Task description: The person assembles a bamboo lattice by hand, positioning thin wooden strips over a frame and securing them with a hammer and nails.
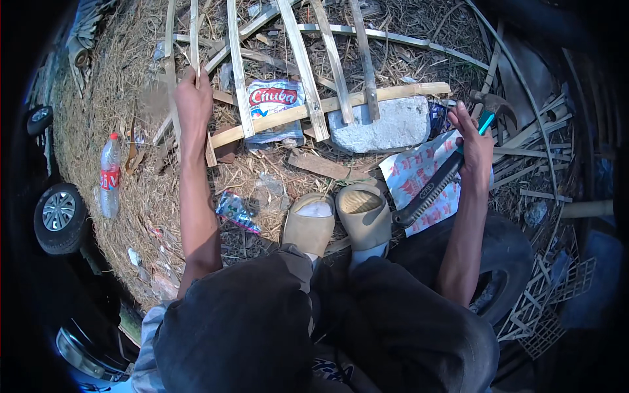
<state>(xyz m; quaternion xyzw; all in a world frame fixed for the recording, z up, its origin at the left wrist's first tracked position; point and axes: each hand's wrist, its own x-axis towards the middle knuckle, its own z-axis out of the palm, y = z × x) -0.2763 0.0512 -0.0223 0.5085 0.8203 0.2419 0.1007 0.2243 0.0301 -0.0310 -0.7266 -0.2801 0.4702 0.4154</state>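
My left hand (194,98) is closed around a thin bamboo slat (194,36) at the left part of a frame. Several similar slats run away from me and cross a bamboo crosspiece (278,119). The crosspiece's right part lies along a pale concrete block (383,124); its left end is near my left wrist. To the right, my right hand (473,141) holds a claw hammer (432,187) by its black and teal handle. The hammer's head is up beyond my fingers, and the handle's butt points down toward my feet.
Dry grass and litter cover the ground, with a printed plastic wrapper (275,98) beneath the slats. A plastic bottle (110,177) stands at left, near a car wheel (60,218). A tyre (508,255) and bamboo scraps (531,154) lie at right. My sandals (308,226) are close below.
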